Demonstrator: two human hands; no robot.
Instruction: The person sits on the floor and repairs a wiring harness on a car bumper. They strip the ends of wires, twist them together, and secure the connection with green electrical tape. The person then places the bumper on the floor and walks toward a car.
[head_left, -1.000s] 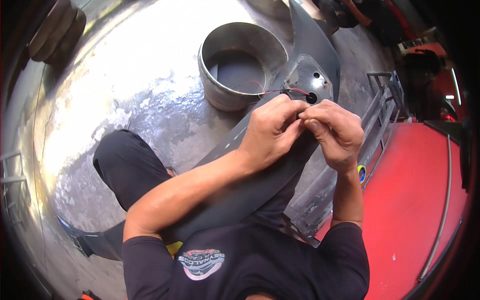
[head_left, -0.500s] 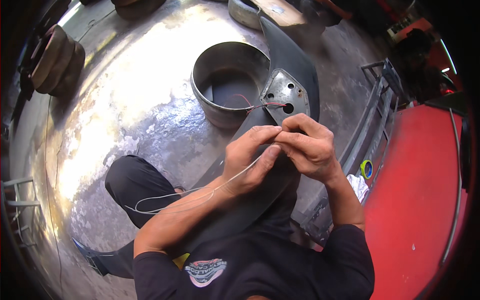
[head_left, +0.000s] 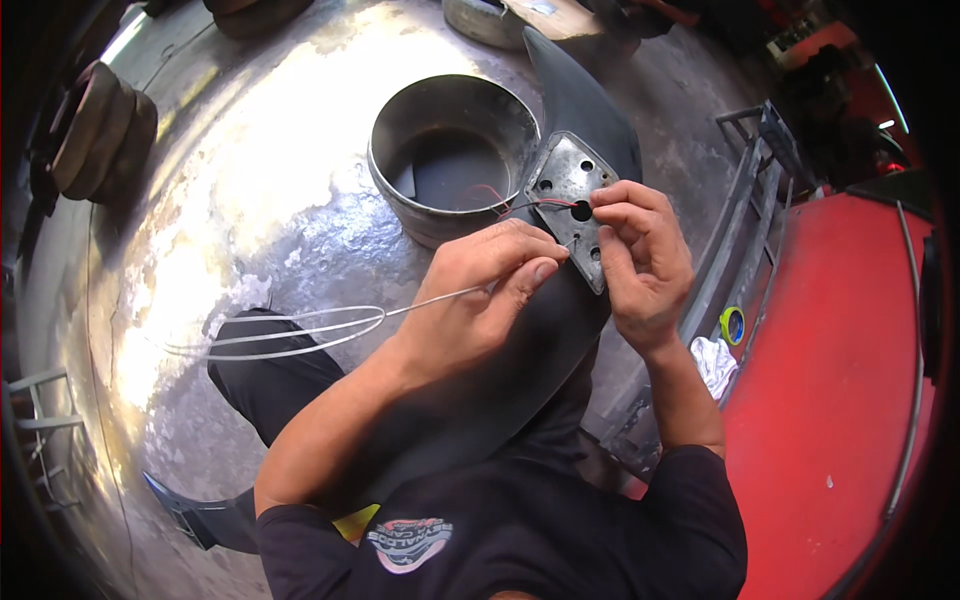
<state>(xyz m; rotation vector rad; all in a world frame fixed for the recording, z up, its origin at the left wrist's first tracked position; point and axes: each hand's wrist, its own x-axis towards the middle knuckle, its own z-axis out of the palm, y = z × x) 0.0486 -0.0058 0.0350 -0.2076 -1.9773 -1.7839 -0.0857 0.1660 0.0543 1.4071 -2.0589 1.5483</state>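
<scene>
left hand (head_left: 480, 290) is pinching a thin wire (head_left: 300, 330), likely feeding it toward a hole in the grey plate (head_left: 570, 190); right hand (head_left: 640, 255) is gripping red leads (head_left: 545, 203), steadying the dark fender (head_left: 480, 400) across the lap.

left hand (head_left: 480, 300) drawn back, wire (head_left: 300, 328) pulled longer

Both forearms bare, rising from lower edge, converging toward upper middle. Left hand (head_left: 470, 300) palm down, knuckles up, thumb and forefinger pinched tight, remaining fingers curled under. Left elbow bent, forearm angled up to right. Right hand (head_left: 640, 255) just beside left, back facing up, fingertips bunched in pinch near left thumb. Right wrist bent, forearm near vertical. Dark short sleeves at both upper arms.
</scene>
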